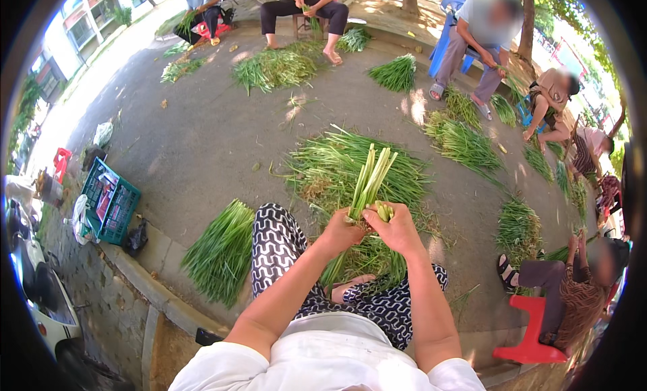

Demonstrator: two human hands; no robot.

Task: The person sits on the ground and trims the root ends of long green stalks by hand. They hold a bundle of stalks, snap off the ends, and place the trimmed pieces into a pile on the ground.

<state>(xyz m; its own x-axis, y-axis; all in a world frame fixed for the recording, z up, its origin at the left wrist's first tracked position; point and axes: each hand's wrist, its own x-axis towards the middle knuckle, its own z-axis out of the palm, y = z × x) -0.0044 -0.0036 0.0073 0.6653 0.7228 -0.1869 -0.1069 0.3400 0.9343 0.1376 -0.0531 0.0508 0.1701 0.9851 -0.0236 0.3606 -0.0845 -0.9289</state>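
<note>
My left hand grips a bundle of long green-stalked chives, their pale stem ends pointing up and away from me. Close against it, my right hand is closed around a smaller bunch of stalks, whose pale ends poke out by the thumb. Some brown, withered matter shows between the two hands. Green leaves hang below them between my knees. Just beyond lies a wide heap of loose chives on the pavement, with dry yellowish bits on its near side. A neat pile of chives rests left of my knee.
To the left stand a teal plastic crate and a black plastic bag beside a kerb. A parked scooter is at far left. Several seated people handle chives ahead and right. A red plastic stool stands at right.
</note>
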